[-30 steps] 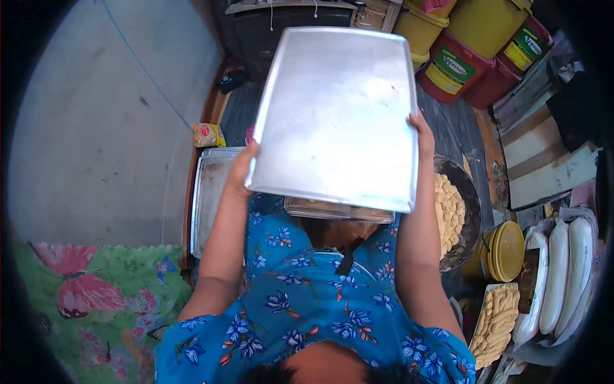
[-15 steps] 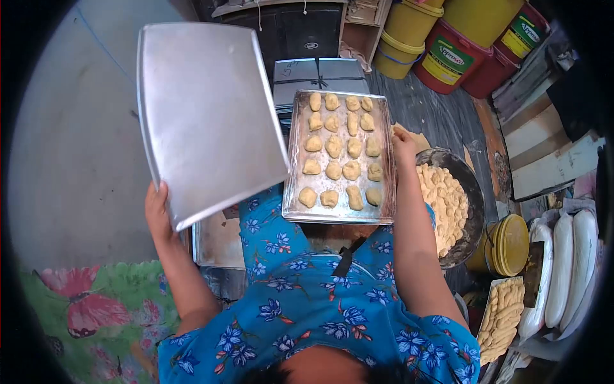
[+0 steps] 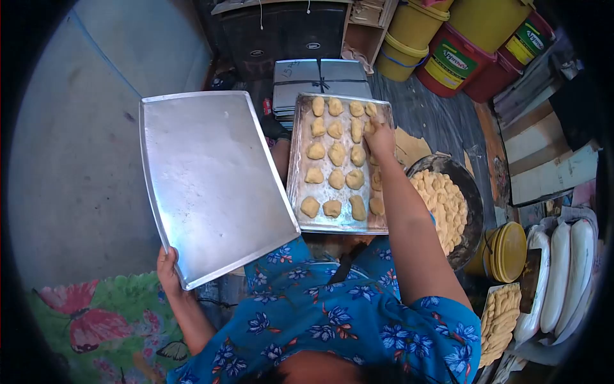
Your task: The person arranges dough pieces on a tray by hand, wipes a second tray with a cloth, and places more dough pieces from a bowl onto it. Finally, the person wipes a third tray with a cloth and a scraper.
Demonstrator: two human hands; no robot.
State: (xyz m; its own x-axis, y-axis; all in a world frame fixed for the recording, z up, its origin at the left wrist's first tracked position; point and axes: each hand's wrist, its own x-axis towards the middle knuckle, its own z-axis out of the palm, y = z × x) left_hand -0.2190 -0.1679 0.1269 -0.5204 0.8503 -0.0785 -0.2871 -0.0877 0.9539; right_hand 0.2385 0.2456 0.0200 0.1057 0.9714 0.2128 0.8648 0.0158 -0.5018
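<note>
The green-and-yellow label (image 3: 452,61) on the front red bucket (image 3: 440,82) reads "Approved", seemingly repeated on the rear red bucket (image 3: 526,43) (set aslant), while handwriting (image 3: 290,64) on the strapped bundle (image 3: 346,75) and the cabinet's oval badge (image 3: 313,46) are illegible.

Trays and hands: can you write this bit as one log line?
left hand: holding metal tray | right hand: at dough pieces on second tray

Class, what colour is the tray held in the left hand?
The tray is silver-grey, seen best in the head view.
</note>
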